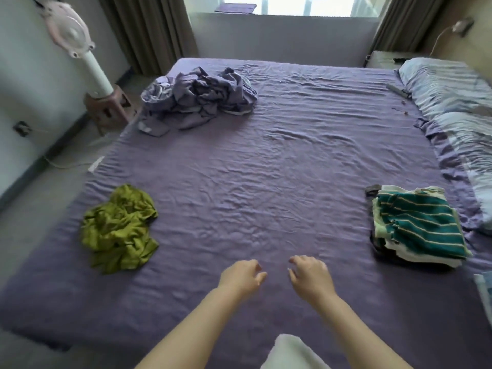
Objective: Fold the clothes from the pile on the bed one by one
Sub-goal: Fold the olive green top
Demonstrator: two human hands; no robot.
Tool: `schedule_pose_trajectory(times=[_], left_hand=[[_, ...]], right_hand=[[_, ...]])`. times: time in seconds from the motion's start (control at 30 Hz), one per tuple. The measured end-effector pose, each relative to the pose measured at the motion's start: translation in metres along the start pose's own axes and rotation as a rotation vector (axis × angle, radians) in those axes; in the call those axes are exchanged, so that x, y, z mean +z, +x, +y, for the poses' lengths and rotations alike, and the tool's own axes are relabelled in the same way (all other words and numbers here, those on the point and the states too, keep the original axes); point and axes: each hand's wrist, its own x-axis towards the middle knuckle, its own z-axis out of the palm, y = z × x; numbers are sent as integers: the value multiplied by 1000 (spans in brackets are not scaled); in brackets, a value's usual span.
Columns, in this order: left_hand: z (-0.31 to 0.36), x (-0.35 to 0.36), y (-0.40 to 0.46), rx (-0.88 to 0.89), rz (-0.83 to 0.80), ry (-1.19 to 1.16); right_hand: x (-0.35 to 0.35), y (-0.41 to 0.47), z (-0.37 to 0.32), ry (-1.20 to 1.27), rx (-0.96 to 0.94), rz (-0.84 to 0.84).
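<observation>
Your left hand and right hand hover loosely curled, holding nothing. Reach left for the crumpled green garment on the bed; spread it flat centrally before folding, then add it to the folded stack.

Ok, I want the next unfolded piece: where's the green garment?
In the head view the crumpled green garment lies on the bed near its left edge, left of the empty left hand.
</observation>
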Motion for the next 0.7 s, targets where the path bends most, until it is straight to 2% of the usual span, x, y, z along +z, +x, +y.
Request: schedule_pose_trajectory(times=[0.2,0.37,0.53,0.7], left_hand=[[-153,-33,-98,-89,119,-49],[-246,-55,-158,-217,193,-138],[-298,-63,-180,-316,250,-256],[-323,-74,-168,-371,214,-315]], right_hand=[[29,-33,-157,-45,-133,-55],[45,-41,-259,-73,-239,-122],[54,-29,-324,-69,-311,-212],[65,0,-359,-10,-333,-304]])
